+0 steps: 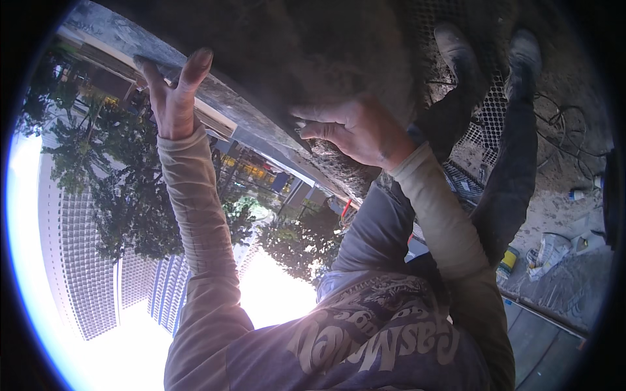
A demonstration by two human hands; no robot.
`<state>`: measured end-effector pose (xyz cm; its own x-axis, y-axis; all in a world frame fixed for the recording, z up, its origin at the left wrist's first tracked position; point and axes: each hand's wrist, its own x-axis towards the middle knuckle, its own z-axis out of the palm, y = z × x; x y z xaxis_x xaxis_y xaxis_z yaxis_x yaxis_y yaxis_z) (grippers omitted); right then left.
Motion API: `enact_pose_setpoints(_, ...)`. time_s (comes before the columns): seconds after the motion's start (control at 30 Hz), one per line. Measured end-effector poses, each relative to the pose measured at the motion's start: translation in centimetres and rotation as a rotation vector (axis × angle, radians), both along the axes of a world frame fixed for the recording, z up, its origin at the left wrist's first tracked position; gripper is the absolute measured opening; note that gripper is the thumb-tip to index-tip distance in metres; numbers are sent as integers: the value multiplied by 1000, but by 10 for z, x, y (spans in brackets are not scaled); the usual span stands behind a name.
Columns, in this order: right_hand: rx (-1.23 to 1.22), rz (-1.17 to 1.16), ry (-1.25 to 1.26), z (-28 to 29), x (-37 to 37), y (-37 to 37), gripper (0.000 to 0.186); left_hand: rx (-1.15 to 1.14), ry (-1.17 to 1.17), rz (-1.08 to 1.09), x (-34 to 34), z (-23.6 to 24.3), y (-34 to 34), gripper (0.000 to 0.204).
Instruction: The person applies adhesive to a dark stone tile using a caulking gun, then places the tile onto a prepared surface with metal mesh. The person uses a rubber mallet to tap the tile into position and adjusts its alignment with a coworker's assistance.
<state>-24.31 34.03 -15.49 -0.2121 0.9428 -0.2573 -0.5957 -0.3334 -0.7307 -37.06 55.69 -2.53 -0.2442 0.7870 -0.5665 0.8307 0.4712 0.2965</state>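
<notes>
My left hand (175,101) is at the outer edge of a long grey ledge (241,107), thumb raised and fingers spread, with nothing visible in it. My right hand (365,130) bends over the same ledge further along. Its index finger and thumb reach left, close together, beside a dark pointed edge (301,138); whether that is a tool or part of the ledge I cannot tell. Rough crumbly material (339,163) lies just under this hand. A dark, shadowed surface (326,52) fills the area beyond both hands.
My dusty boots (453,42) stand near perforated mesh (492,124) on dirty ground. Loose cables (567,124), a crumpled white bag (551,254) and a yellow container (508,260) lie to the right. Past the ledge, on the left, are trees (137,176) and tall buildings (85,260).
</notes>
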Motion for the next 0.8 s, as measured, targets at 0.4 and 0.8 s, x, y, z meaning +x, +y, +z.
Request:
enact_pose_setpoints(0.4, -350, 201, 287, -5, 10, -2, 44, 44, -5, -77, -8, -4, 3, 147)
enact_pose_setpoints(0.8, -275, 177, 329, -13, -9, 5, 35, 2, 4, -23, -2, -3, 1, 144)
